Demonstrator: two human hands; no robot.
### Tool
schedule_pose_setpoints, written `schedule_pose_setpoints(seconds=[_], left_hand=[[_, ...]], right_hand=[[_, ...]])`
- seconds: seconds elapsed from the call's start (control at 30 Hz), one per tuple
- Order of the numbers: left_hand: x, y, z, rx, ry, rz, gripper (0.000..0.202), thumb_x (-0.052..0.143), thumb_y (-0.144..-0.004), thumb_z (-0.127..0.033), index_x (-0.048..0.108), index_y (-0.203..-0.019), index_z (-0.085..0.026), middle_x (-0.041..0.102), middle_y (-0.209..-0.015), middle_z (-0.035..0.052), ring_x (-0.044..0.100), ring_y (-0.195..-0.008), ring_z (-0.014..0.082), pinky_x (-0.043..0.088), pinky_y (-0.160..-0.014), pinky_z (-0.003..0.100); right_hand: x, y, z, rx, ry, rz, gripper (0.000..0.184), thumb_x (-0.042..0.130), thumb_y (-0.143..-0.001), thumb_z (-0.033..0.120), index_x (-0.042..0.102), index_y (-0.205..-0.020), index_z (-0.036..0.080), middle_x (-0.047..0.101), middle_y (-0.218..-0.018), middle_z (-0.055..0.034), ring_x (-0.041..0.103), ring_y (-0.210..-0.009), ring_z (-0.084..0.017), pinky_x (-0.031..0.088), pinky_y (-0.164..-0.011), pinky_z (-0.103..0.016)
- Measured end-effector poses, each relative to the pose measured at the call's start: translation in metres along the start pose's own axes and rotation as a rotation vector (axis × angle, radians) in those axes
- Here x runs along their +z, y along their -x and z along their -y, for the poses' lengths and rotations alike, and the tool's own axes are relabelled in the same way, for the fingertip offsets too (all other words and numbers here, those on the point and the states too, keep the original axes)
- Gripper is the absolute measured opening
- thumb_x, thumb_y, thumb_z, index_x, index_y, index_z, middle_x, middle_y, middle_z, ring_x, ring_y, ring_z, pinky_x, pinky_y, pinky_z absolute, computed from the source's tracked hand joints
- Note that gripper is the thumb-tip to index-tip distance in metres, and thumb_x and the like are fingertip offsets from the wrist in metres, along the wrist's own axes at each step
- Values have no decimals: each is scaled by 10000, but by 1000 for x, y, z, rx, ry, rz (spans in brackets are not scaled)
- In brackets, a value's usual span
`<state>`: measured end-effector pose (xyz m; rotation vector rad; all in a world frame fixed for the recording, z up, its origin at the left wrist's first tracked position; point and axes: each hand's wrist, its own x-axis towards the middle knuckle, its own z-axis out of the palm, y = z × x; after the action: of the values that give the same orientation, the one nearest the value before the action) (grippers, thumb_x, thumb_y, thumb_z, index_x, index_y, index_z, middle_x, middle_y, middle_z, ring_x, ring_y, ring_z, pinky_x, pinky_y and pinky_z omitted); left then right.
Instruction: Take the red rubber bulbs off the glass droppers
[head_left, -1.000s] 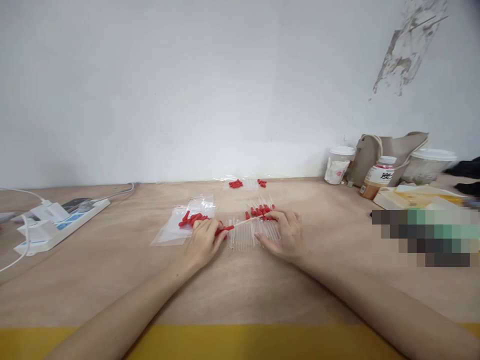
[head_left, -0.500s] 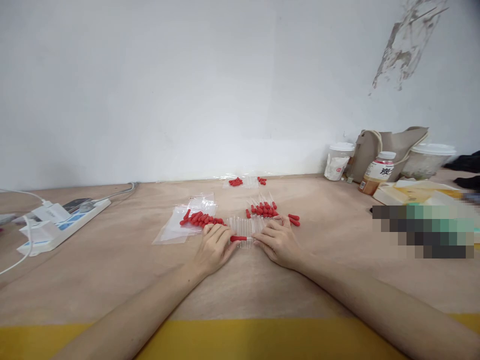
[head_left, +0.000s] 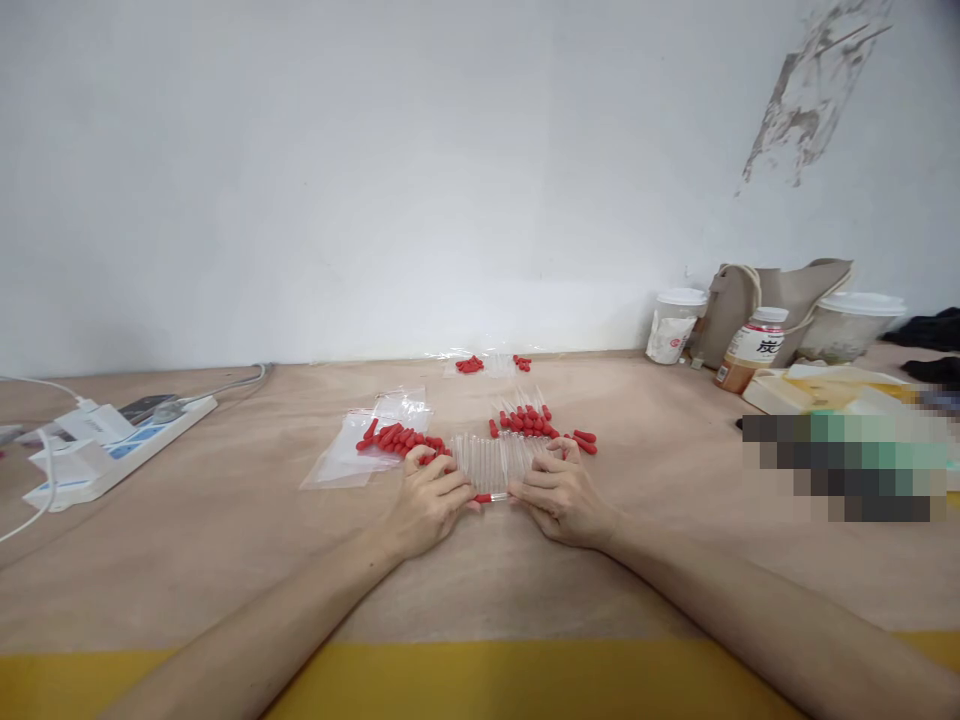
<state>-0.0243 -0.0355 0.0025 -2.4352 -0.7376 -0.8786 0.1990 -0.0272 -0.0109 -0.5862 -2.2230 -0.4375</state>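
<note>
Low over the table, my left hand [head_left: 431, 508] pinches a red rubber bulb [head_left: 482, 498] that lies sideways. Facing it, my right hand [head_left: 564, 498] is closed on the clear glass dropper tube [head_left: 500, 497] in line with the bulb. The two parts meet between my fingertips; how deep the tube sits cannot be seen. Just beyond my hands lies a row of clear glass tubes [head_left: 480, 458], side by side. Loose red bulbs [head_left: 394, 437] are heaped beyond my left hand, partly on flat plastic bags [head_left: 337, 462]. Droppers with red bulbs [head_left: 529, 420] lie beyond my right hand.
Against the wall is a clear bag [head_left: 499, 364] with more red bulbs and tubes. A power strip [head_left: 161, 440] with chargers and cables stands at left. At right are a drink bottle [head_left: 752, 350], lidded cups [head_left: 675, 325] and a grey bag [head_left: 727, 310].
Both hands have shifted slightly, and the bulb and tube have come down nearer to me, to the near ends of the tube row. Less of the red bulb shows now.
</note>
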Motion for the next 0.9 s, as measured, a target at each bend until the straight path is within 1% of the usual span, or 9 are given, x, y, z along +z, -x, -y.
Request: schedule_pose_setpoints(seconds=[0.17,0.37,0.47,0.67,0.8,0.9], left_hand=[[-4,-1,-1,33,-4,11,171,500,-845,-232,589,-703,-197,637,-658,-37,505,-731,135,255,-822,384],[-9,-2,-2,62,12,73,196,452,-856,-198,602,-730,-214,653,-692,-28,528,-738,136,267,-835,387],[-9,0,0,72,43,89,207,432,-856,-194,607,-750,-217,659,-696,-14,540,-726,136,290,-822,381],[-9,4,1,64,118,20,149,474,-834,-198,604,-762,-210,676,-734,-12,553,-737,141,318,-790,369],[-11,2,-2,67,117,13,142,479,-830,-193,605,-766,-206,675,-735,-4,556,-739,152,323,-772,376],[-13,8,5,62,116,7,131,485,-824,-178,604,-774,-204,670,-746,2,550,-745,156,344,-750,367]], right_hand=[[-2,1,1,0,-2,5,163,471,-828,203,607,-738,211,545,-536,45,417,-620,-98,210,-833,-348],[-7,2,3,16,7,72,192,441,-844,216,606,-747,216,564,-550,39,443,-628,-99,220,-847,-353],[-9,3,3,12,-14,73,188,444,-842,216,610,-754,218,560,-549,40,445,-626,-97,220,-856,-360],[-11,1,4,7,-49,59,182,453,-842,225,609,-749,213,547,-541,43,436,-620,-98,226,-849,-361],[-11,2,3,6,-67,57,176,458,-841,219,611,-755,211,557,-545,44,432,-619,-98,223,-847,-358],[-15,6,-5,29,-81,73,216,446,-847,240,619,-720,210,561,-549,31,438,-624,-107,226,-829,-353]])
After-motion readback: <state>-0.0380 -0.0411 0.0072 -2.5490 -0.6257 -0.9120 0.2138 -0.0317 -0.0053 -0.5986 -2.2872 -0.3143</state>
